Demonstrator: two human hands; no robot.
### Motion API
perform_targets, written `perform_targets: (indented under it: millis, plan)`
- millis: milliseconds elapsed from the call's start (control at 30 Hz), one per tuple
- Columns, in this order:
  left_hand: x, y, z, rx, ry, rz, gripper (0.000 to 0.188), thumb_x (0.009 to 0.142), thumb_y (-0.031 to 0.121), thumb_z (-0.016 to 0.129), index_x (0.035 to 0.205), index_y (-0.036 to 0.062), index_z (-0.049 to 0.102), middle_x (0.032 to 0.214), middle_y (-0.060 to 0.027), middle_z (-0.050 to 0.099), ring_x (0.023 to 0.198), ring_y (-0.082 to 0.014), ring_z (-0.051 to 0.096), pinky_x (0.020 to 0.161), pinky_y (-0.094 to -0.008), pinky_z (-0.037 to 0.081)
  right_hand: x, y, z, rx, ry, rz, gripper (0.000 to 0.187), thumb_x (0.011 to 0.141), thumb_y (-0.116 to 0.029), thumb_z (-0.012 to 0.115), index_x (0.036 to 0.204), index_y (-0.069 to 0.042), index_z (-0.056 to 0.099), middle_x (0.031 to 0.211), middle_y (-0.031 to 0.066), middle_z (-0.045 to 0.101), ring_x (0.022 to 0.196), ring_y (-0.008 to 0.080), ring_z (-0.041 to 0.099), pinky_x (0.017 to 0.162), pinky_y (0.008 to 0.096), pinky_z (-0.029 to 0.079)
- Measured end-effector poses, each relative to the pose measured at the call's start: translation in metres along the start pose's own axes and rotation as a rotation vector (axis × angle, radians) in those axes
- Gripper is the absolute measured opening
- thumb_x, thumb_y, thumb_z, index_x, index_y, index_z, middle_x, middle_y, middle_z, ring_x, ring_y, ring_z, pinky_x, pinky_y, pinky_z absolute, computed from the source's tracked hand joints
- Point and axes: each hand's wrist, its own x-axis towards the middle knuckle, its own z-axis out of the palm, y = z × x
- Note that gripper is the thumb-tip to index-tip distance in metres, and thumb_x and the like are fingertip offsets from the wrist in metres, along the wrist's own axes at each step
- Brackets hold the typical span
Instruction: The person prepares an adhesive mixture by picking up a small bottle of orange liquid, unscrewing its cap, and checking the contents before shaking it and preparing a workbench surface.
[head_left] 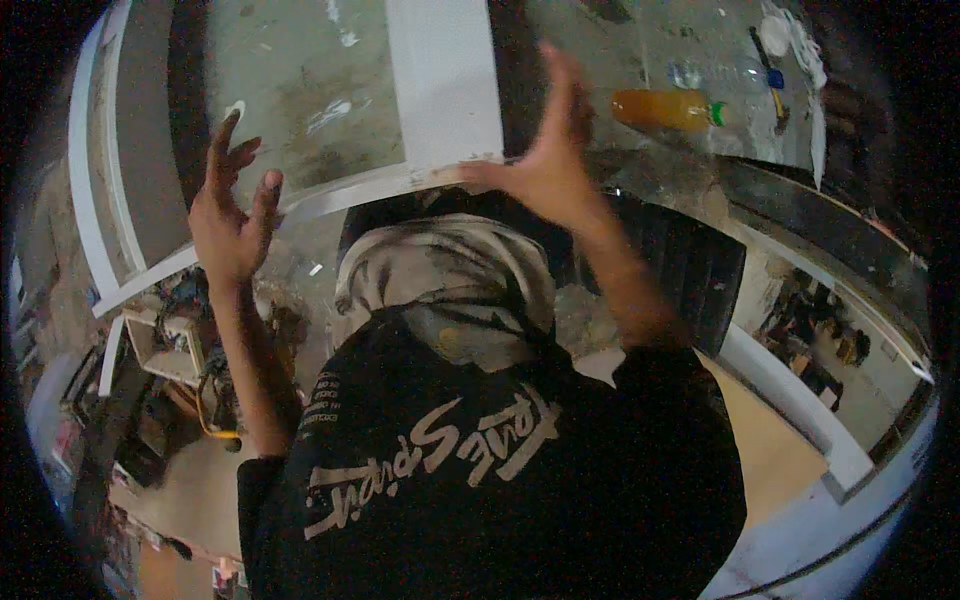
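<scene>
My left hand (pixel 232 215) is raised with its fingers apart, over the near left part of a white frame (pixel 350 190). A small pale ring-like spot (pixel 238 105) shows at its index fingertip; whether the finger touches it I cannot tell. My right hand (pixel 550 165) is also spread, thumb pointing left and fingers pointing away. Its thumb lies at the frame's near edge, where a wide white board (pixel 445 80) meets it; contact is unclear. Neither hand holds anything that I can see. The frame rests on a grey-green worktop (pixel 290 60) with white smears.
On the worktop's right lie a bottle of orange liquid (pixel 660 108) with a green cap, a clear bottle (pixel 715 72) and a blue-and-yellow tool (pixel 775 82). A dark ribbed panel (pixel 690 265) stands below right. A pale open box (pixel 165 345) and clutter fill the lower left.
</scene>
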Motion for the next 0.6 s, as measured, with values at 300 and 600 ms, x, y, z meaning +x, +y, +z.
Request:
perform_targets:
  millis: [300, 600]
  plan:
    - [0.002, -0.003, 0.004, 0.108, 0.051, 0.033, 0.069, 0.084, 0.050, 0.067, 0.142, 0.0183, 0.047, 0.111, -0.0127, 0.070, 0.106, -0.0297, 0.066, 0.088, -0.0407, 0.051, 0.022, -0.046, 0.027, -0.096, 0.039, -0.139, 0.135, 0.044, -0.044, 0.096, 0.150, -0.008, 0.020, 0.150, 0.0249, 0.022, 0.141, 0.0416, 0.021, 0.115, 0.0515, 0.021]
    - [0.000, 0.005, 0.004, 0.096, 0.057, -0.039, 0.064, 0.086, 0.049, 0.065, 0.141, 0.0193, 0.048, 0.111, -0.0125, 0.070, 0.105, -0.0300, 0.067, 0.087, -0.0410, 0.052, 0.010, -0.033, 0.015, -0.041, 0.054, -0.044, 0.132, 0.048, -0.036, 0.096, 0.151, -0.010, 0.017, 0.151, 0.0234, 0.021, 0.142, 0.0424, 0.018, 0.115, 0.0522, 0.020]
